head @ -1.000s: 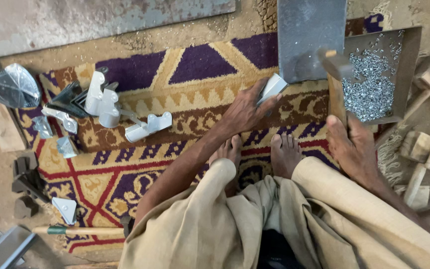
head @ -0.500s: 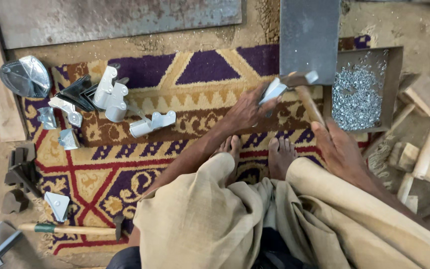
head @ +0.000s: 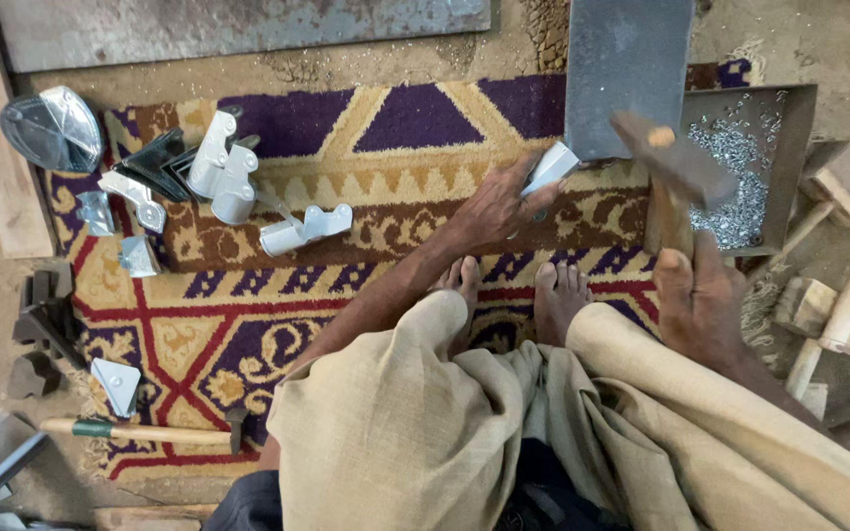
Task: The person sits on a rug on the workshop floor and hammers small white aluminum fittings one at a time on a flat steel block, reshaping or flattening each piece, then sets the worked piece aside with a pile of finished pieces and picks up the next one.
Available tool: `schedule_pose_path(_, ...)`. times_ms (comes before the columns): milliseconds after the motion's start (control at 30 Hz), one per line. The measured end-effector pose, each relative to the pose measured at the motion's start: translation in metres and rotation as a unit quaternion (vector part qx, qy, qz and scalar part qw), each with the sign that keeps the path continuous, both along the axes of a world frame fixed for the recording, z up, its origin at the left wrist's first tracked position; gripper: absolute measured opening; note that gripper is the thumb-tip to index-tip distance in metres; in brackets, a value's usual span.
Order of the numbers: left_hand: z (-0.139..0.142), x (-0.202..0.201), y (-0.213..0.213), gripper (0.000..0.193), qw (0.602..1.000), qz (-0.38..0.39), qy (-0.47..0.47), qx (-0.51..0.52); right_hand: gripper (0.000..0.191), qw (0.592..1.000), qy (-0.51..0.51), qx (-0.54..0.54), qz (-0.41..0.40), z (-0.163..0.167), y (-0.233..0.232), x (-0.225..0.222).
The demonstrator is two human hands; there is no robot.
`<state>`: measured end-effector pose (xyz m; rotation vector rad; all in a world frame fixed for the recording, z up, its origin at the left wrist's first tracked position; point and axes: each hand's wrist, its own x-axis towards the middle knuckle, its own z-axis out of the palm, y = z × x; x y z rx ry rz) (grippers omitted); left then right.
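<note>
Fingers of the left hand (head: 494, 208) pinch a small bent piece of silvery sheet metal (head: 551, 168) against the patterned purple-and-gold rug (head: 346, 265), beside a grey steel block (head: 627, 69). Closed around its wooden handle, the right hand (head: 702, 300) holds a rusty-headed hammer (head: 673, 162) raised above the open metal tray of small silver rivets (head: 740, 182).

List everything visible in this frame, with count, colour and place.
rug: one, purple, gold and red, on the floor
metal block: one, grey, top centre
tray of small metal bits: one, brown, right
hammer: one, wooden handle, in the right hand
small metal piece: one, silver, in the left hand
bent metal parts: several, silver, upper left of the rug
wooden mallets: several, far right
second hammer: one, lower left
left hand: gripping
right hand: gripping
</note>
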<state>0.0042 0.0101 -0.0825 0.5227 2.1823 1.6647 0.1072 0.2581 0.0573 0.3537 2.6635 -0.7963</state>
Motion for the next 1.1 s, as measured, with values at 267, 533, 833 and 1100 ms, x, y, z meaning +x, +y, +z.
schedule_pose_path(267, 0.007, -0.001, -0.003, 0.074, 1.0, -0.011, 0.008, -0.009, 0.058, 0.998, 0.019, -0.059, -0.006, 0.022, -0.011, -0.001)
schedule_pose_path(533, 0.005, 0.002, -0.006, 0.075, 1.0, -0.004, 0.015, 0.012, 0.053, 0.988, -0.142, -0.039, -0.054, 0.021, -0.012, -0.011)
schedule_pose_path(833, -0.001, 0.0, -0.008, 0.073, 1.0, -0.001, -0.021, -0.014, 0.035, 0.988, 0.083, 0.127, 0.033, 0.015, -0.005, -0.007)
schedule_pose_path(1100, 0.006, -0.01, -0.008, 0.074, 0.999, -0.016, -0.005, -0.043, 0.027, 0.941, 0.066, -0.318, -0.094, 0.036, 0.001, -0.008)
